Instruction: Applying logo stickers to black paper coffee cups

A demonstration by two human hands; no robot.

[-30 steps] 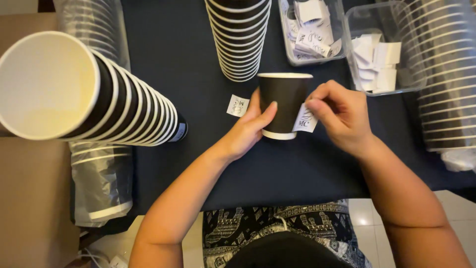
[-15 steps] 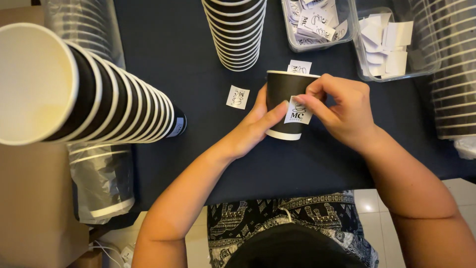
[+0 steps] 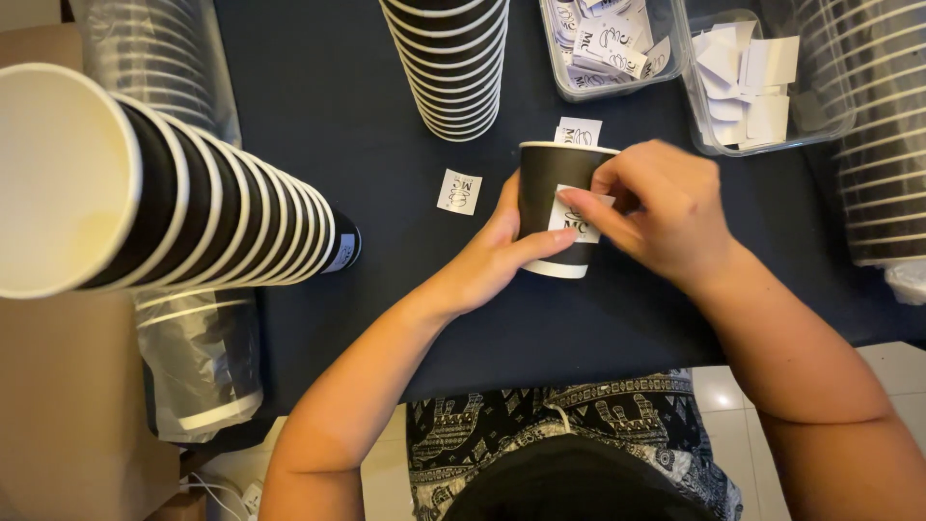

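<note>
**Sticker pressed on the black cup**

The right hand [image 3: 656, 207] presses a white sticker [image 3: 576, 216] flat on the black paper cup [image 3: 559, 207], fingers closed on it. The left hand [image 3: 497, 256] clasps the cup from 8 o'clock, on the dark table [image 3: 367, 116]. It seems best to smooth the sticker from centre to edges. A loose sticker [image 3: 459, 191] lies at 9 o'clock, a cup stack [image 3: 449, 58] at 11.

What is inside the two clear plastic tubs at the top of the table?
The left tub holds loose white printed stickers. The right tub holds plain white paper pieces. Their lower layers and bottoms are covered by the pieces on top.
</note>
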